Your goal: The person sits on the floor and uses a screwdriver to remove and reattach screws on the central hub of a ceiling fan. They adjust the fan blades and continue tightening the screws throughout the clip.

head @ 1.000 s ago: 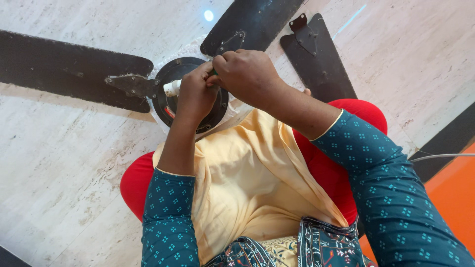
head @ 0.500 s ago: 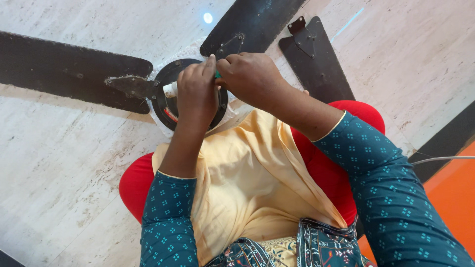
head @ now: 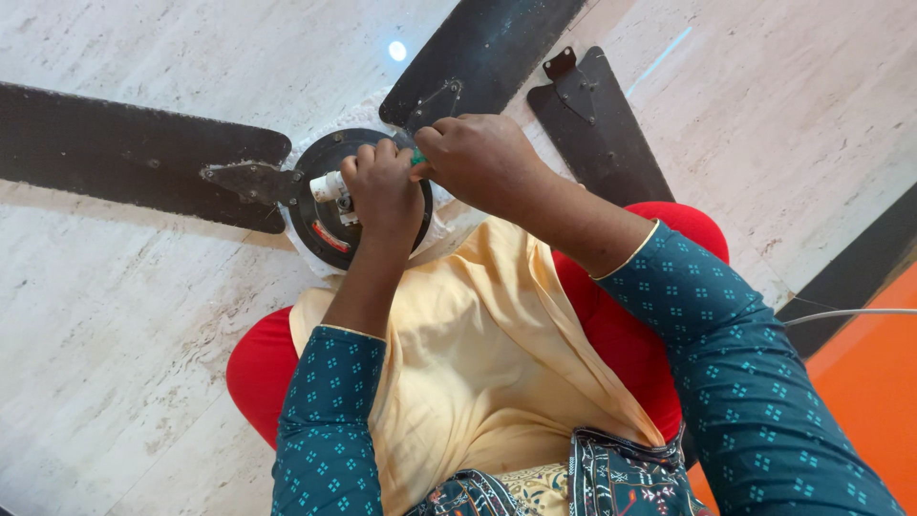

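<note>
ceiling fan motor (head: pixel 325 225) lying on the pale floor (head: pixel 124 363), two dark blades (head: pixel 115 153) attached, a third blade (head: pixel 597 129) loose beside it. left hand (head: pixel 385 196) curled over the motor's white centre shaft (head: pixel 327 185); right hand (head: pixel 478 162) closed around a small green-handled tool (head: pixel 417 159) just above the motor.

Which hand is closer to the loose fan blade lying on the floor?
The right hand. It sits just left of the loose fan blade, while the left hand rests farther away on the round fan motor.
</note>
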